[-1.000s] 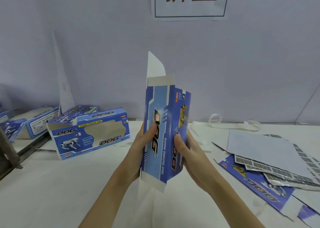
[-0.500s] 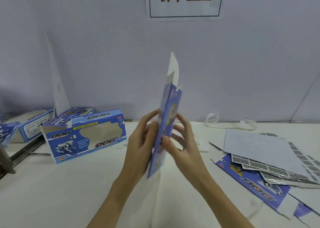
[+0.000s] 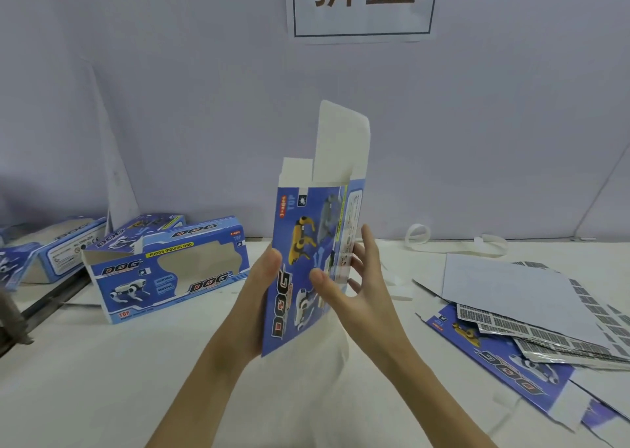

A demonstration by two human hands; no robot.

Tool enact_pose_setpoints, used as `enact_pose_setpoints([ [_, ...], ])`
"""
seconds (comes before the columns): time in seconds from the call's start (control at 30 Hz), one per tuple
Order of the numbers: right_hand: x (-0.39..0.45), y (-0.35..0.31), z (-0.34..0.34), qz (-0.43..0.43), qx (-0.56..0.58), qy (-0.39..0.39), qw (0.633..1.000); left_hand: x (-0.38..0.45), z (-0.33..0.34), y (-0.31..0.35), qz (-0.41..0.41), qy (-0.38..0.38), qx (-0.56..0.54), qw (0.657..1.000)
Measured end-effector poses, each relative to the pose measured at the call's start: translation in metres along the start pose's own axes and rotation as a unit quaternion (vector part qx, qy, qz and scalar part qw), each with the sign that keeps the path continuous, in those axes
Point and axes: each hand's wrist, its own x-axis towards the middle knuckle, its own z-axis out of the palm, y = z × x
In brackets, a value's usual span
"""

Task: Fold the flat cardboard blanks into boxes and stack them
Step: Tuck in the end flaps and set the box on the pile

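Here, both hands hold 1 blue cardboard blank [image 3: 308, 263] upright above the white table [image 3: 102, 379], its white end flaps standing open at the top: the left hand [image 3: 257, 306] grips its left edge with the thumb on the printed face, and the right hand [image 3: 354, 287] pinches its right edge, thumb in front and the other fingers spread behind. To the left, near the wall [image 3: 170, 106], a folded box [image 3: 167, 273] lies on its side with more boxes [image 3: 64, 249] beside it. To the right, a pile of flat blanks [image 3: 531, 331] rests on the table.
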Motion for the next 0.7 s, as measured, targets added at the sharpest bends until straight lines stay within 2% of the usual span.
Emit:
enact_pose_setpoints([
  [0.17,0.000,0.001,-0.004,0.030,0.032,0.008,0.999,0.015,-0.001,-0.005,0.052,0.052,0.001,0.997],
  [0.3,0.002,0.001,-0.008,0.038,0.060,-0.021,0.997,0.023,-0.006,-0.012,0.082,0.109,0.015,0.991],
  [0.5,0.007,0.005,-0.017,0.027,0.068,-0.020,0.997,0.028,0.002,-0.012,0.158,0.082,0.032,0.983],
  [0.63,0.008,0.009,-0.016,0.009,0.054,-0.026,0.998,0.022,0.008,-0.013,0.116,0.054,0.021,0.991],
  [0.7,0.009,0.008,-0.019,-0.005,0.043,-0.031,0.999,0.023,0.009,-0.014,0.127,0.057,0.036,0.990],
])
